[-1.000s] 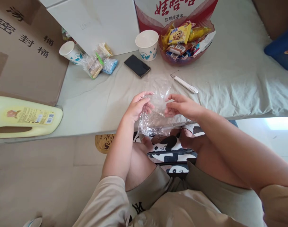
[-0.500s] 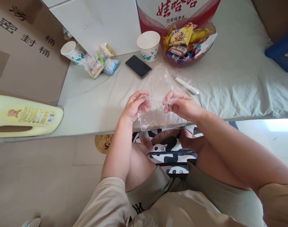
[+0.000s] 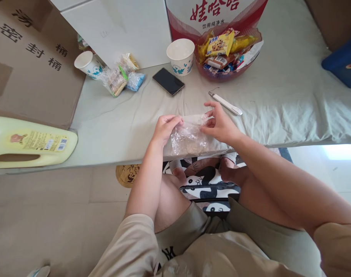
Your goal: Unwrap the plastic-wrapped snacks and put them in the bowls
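Note:
A clear, crinkled plastic bag (image 3: 189, 134) is stretched between my two hands above the near edge of the cloth-covered surface. Its left top corner is pinched between the thumb and fingers of my left hand (image 3: 165, 127). On the other side, my right hand (image 3: 220, 125) grips the bag's right end, with the index finger raised off it. A white utility knife (image 3: 225, 103) lies just beyond my right hand. Further back, a black phone (image 3: 168, 81) rests flat on the cloth.
A paper cup (image 3: 180, 57) and a pink bowl (image 3: 210, 73) of wrapped snacks stand at the back. To the left are another paper cup (image 3: 87, 64), wrapped snacks (image 3: 117, 79), a cardboard box (image 3: 31, 92) and a yellow jug (image 3: 34, 142) lying on its side.
The bag, earlier spread out toward the phone and knife, is now folded down toward me and bunched smaller. My left fingers have closed tighter, and my right index finger has lifted.

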`<state>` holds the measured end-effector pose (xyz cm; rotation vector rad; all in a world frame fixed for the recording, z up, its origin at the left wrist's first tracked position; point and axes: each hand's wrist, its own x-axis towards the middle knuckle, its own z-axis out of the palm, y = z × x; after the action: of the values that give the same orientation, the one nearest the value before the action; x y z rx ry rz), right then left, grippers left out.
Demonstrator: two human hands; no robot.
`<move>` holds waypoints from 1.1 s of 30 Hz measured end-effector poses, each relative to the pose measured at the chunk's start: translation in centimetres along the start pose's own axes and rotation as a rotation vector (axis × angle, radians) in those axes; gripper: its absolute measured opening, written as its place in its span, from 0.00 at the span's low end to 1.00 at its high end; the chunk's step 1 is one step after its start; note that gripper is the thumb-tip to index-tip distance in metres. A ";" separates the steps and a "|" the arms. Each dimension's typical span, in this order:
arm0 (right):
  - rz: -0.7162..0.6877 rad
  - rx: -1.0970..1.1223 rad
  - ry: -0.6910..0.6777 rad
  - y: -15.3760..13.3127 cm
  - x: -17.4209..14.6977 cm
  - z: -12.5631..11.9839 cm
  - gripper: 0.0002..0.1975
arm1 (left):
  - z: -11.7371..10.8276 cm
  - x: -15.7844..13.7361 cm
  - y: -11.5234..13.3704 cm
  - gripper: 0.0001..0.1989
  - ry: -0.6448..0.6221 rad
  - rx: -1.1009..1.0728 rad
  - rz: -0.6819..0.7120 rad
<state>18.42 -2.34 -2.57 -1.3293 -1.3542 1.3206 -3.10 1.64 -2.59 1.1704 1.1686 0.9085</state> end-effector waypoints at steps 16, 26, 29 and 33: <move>0.046 0.184 0.005 0.1 0.4 0.6 0.09 | 0.4 -0.5 0.6 0.14 -0.126 -0.209 -0.203; -0.020 0.125 0.078 -1.8 -0.4 -0.2 0.18 | 0.3 -0.5 0.8 0.05 -0.023 -0.182 -0.129; -0.047 0.217 0.047 -1.9 -0.6 -0.6 0.15 | 0.2 -0.4 1.1 0.02 -0.010 -0.263 -0.096; -0.013 0.228 -0.079 -1.9 -0.7 -1.0 0.19 | 0.2 -0.2 1.3 0.07 0.003 -0.271 -0.109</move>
<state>19.24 -2.74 -0.51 -1.1226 -1.2203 1.4840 -2.90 1.70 -1.28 0.8786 1.0630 0.9527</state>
